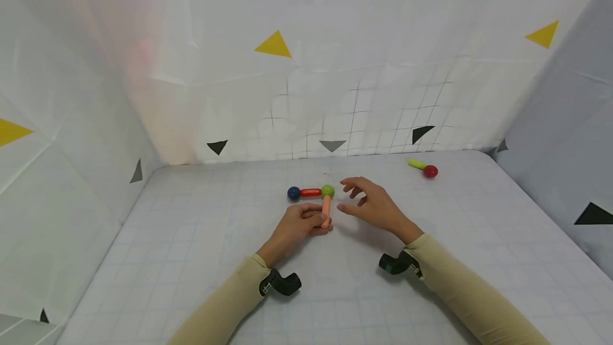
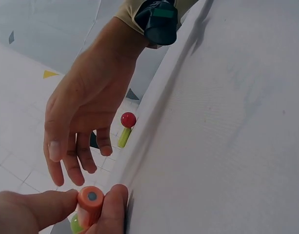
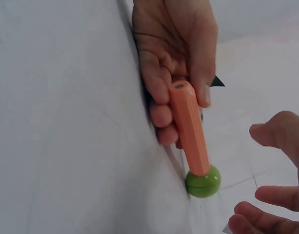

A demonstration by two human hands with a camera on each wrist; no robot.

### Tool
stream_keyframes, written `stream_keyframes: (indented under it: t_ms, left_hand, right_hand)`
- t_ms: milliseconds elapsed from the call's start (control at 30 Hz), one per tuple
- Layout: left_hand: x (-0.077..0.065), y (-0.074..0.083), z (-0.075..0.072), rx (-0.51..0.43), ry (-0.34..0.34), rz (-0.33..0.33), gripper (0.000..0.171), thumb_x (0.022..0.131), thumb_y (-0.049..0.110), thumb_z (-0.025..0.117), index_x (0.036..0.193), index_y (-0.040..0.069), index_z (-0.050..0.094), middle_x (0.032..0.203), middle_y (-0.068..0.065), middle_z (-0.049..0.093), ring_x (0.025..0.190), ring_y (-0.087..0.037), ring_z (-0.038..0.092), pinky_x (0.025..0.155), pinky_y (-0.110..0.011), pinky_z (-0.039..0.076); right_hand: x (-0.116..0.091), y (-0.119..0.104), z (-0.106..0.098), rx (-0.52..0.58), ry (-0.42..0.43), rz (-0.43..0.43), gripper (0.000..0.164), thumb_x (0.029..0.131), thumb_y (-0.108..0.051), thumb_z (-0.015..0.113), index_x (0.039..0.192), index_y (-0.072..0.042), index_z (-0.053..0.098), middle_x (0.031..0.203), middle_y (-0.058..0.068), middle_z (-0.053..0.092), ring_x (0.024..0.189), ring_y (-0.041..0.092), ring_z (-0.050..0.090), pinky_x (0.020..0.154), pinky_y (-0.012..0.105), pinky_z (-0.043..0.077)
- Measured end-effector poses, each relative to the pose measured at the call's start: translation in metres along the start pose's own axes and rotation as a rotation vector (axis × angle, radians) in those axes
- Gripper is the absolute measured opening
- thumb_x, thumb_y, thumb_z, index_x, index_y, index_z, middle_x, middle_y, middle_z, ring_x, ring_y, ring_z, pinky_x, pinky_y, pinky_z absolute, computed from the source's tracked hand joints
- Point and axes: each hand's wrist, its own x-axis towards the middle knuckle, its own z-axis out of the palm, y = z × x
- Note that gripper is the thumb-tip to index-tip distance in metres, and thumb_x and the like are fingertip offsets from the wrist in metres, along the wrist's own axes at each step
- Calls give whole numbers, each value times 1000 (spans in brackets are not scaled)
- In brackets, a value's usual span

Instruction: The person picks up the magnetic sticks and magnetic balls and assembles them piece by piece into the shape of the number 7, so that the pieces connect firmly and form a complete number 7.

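My left hand (image 1: pixel 300 223) pinches an orange ribbed rod (image 1: pixel 326 211) between thumb and fingers near its near end. That rod's far end meets a green ball (image 1: pixel 328 191). From the green ball a red rod (image 1: pixel 311 192) runs left to a dark blue ball (image 1: pixel 293 193). In the left wrist view, the orange rod (image 2: pixel 90 202) shows a grey disc in its end face. Just right of the green ball, my right hand (image 1: pixel 373 205) hovers with fingers apart and bent a little, holding nothing. The right wrist view shows the orange rod (image 3: pixel 189 129) against the green ball (image 3: pixel 203 181).
Toward the back right of the white table (image 1: pixel 191 260) lies a yellow-green rod (image 1: pixel 417 164) with a red ball (image 1: pixel 430 171) at its end. White sheets with yellow and black triangles enclose the table at the back and sides.
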Motion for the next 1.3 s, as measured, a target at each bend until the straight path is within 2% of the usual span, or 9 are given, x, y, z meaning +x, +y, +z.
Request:
stream_keyframes:
  t_ms: [500,633,967,1300]
  left_hand:
    - [1,-1,-1,11,11,-21,45,101,7,68,142,-8,55,120,-19,71,103,-31,74,90,-35,57]
    - [1,-1,-1,9,14,-21,45,101,6,68,142,-8,55,120,-19,71,103,-31,74,90,-34,57]
    - [1,-2,-1,2,2,-13,45,101,5,67,142,-9,55,118,-20,72,103,-31,74,89,-34,57]
    - [1,-2,0,16,16,-15,44,101,6,68,142,-8,55,117,-17,72,101,-29,74,89,-33,58]
  right_hand:
    - [6,14,-32,-98,79,80,50,94,-19,81,137,-4,61,129,16,65,106,29,64,84,49,58]
    - [6,20,-43,-117,103,115,49,95,-18,79,137,-3,61,129,17,65,108,33,65,86,51,57]
    - [5,39,-67,-173,214,152,40,97,-16,76,133,-2,64,131,18,63,111,36,63,87,55,56]
    - [6,62,-93,-235,232,201,41,99,-12,73,137,-2,62,132,21,63,114,38,61,90,57,53]
